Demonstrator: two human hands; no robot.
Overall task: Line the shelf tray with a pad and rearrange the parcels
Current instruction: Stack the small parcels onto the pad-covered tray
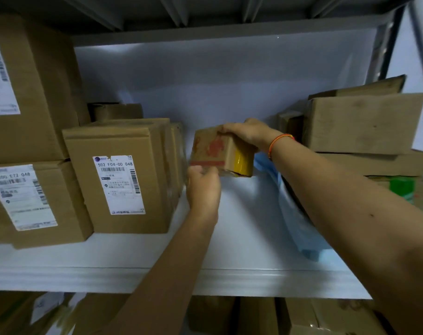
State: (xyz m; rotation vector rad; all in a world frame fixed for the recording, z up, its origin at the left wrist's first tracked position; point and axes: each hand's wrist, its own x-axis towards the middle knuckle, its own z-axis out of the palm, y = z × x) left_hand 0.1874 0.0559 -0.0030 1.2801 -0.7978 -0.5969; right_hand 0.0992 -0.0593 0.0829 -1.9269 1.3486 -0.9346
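Head view: a metal shelf bay with a pale back panel (229, 76) faces me. The shelf tray (123, 282) is covered by a white pad (249, 213), which lies flat across the middle of the tray and runs to its front edge.

On the left of the pad stands a labelled carton (118, 177), upright, its white shipping label facing me. Just beside it on the left sits a second labelled carton (36, 204), and a tall carton (29, 88) rests on top of that one. A small dark box (116, 111) stands behind the upright carton.

On the right, a stack of plain cartons (365, 124) occupies the tray. A blue plastic bag (297, 223) lies in front of the stack, partly hidden under my right forearm.

My left hand (203, 187) grips the lower near edge of a small parcel (220, 153), fingers curled under it. My right hand (246, 132) grips the top of the same parcel, fingers curled over its upper edge. The parcel bears red print and a band of yellow tape on its right end. It sits over the middle of the pad, between the upright carton and the stack; I cannot tell whether its base touches the pad. An orange cord bracelet (279, 141) circles my right wrist.

Below the tray, more cartons (302, 317) show, blurred.
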